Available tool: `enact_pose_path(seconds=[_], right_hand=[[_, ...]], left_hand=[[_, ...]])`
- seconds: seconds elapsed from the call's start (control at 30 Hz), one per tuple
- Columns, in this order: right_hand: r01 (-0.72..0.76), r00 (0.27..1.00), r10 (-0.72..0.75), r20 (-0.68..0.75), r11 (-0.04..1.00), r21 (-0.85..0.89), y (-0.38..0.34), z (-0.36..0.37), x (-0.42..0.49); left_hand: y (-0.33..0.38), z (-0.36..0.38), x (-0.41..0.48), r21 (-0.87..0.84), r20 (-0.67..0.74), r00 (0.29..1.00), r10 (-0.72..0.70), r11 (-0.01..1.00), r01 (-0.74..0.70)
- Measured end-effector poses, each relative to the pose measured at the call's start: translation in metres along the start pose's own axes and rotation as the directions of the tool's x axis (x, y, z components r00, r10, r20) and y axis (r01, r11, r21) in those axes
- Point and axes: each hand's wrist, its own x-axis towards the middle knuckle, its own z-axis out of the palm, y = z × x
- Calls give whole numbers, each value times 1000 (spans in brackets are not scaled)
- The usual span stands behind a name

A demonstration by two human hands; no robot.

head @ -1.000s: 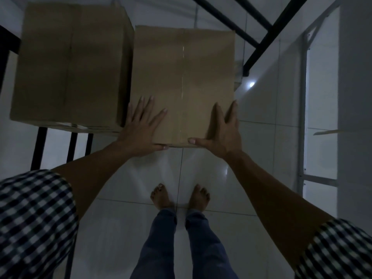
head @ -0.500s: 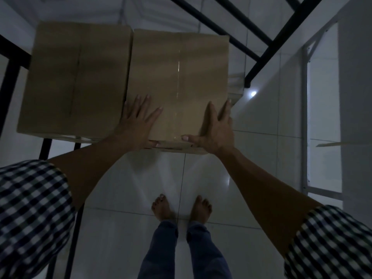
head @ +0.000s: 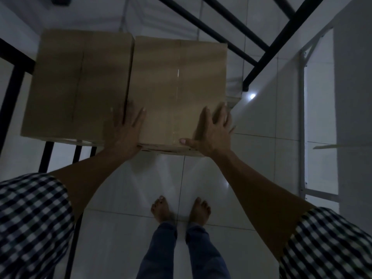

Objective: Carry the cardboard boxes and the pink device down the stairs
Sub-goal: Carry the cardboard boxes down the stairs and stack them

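Observation:
Two brown cardboard boxes stand side by side at waist height in front of me. The left box touches the right box along one seam. My left hand grips the right box's near left corner, with its fingers at the seam between the boxes. Over the near right corner lies my right hand, fingers wrapped over the right edge and thumb along the front edge. What the boxes rest on is hidden. No pink device is in view.
A black railing runs behind and under the left box. Black stair rails slope down at the upper right beside white steps. A white metal frame stands at the right. My bare feet are on white tiles.
My hands have slid apart from the top of the right box to its near corners, the left to the seam and the right over the edge. The boxes sit lower in view.

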Motion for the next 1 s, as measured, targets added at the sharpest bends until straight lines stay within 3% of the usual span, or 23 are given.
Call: enact_pose_path(seconds=[0.07, 0.17, 0.27, 0.37, 0.47, 0.53, 0.6, 0.7, 0.77, 0.9, 1.0], right_hand=[[83, 995, -88, -50, 993, -84, -17, -1, -2], [237, 968, -238, -77, 971, -23, -61, 5, -6], [359, 933, -358, -39, 933, 15, -106, 15, -3], [427, 904, -427, 21, 904, 10, -143, 25, 3], [480, 877, -479, 51, 877, -8, -175, 37, 6], [502, 863, -499, 79, 864, -40, -193, 43, 9], [527, 847, -518, 116, 847, -68, -209, 50, 11], [541, 836, -523, 167, 836, -94, -228, 60, 11], [527, 842, -502, 196, 844, -102, -236, 66, 11], [496, 865, -465, 191, 851, -174, -241, 77, 9], [493, 868, -462, 180, 843, -213, -243, 84, 11]], left_hand=[[-6, 2, -7, -40, -27, 999, -37, 999, 36], [-11, 12, -22, -208, -55, 991, -120, 972, 106], [-16, 23, -39, -332, -93, 978, -186, 932, 145], [-33, 30, -46, -351, -200, 956, -217, 926, 137], [-61, 39, -45, -412, -253, 896, -366, 879, 242], [-81, 43, -40, -521, -181, 802, -569, 747, 412], [-103, 41, -32, -637, 11, 665, -746, 508, 580], [-131, 36, -21, -722, 253, 551, -795, 224, 655], [-141, 35, -16, -715, 345, 548, -762, 166, 680], [-153, 46, -12, -659, 377, 641, -669, 292, 693], [-159, 50, -11, -682, 371, 677, -636, 308, 663]])
